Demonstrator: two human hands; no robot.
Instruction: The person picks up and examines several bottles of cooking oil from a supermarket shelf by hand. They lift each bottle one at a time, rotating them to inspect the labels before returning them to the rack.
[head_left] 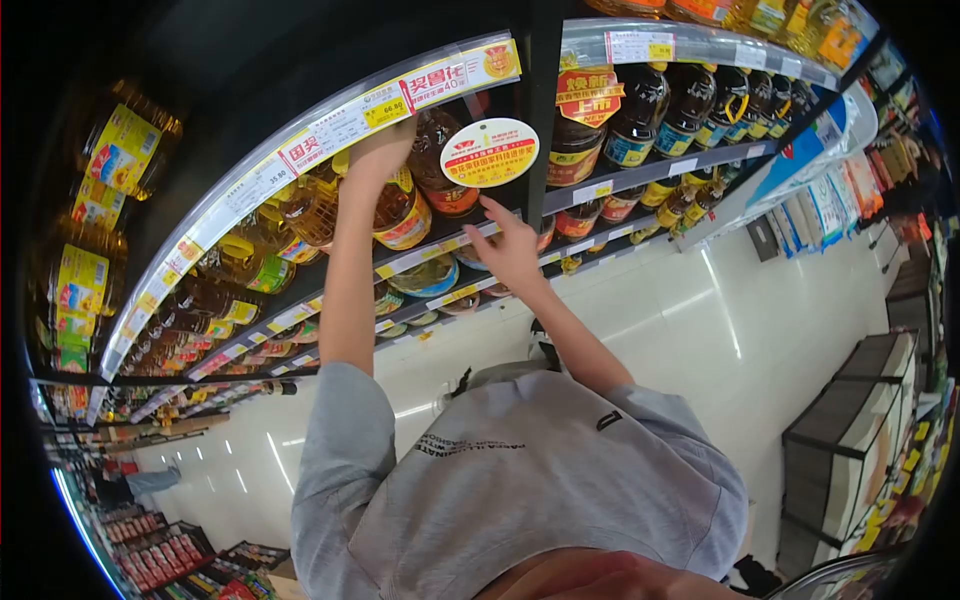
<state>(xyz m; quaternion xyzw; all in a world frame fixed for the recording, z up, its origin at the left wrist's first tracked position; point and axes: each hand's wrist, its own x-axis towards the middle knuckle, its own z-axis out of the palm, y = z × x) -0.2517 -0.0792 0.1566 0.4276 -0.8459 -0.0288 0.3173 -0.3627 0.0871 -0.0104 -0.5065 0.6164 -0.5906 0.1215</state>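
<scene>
My left hand [383, 152] reaches up into the shelf behind the curved price strip [330, 132], above a brown oil bottle with a yellow and red label [405, 220]; its fingers are hidden. To the right of that bottle stands a dark oil bottle with a red label [440, 192]. A white and yellow oval sign [489, 153] hangs partly in front of it. Just below the sign, my right hand [506, 243] is held near the lower front shelf edge and the dark bottle's base. Its thumb and fingers are spread, with nothing between them.
Dark bottles with blue labels [635, 115] stand on the right shelf, past a black upright [540, 120]. Large yellow-labelled bottles [122, 150] are at the far left. Lower shelf edges [430, 258] run below my hands. Grey-topped display units [825, 440] stand across the pale floor [690, 330].
</scene>
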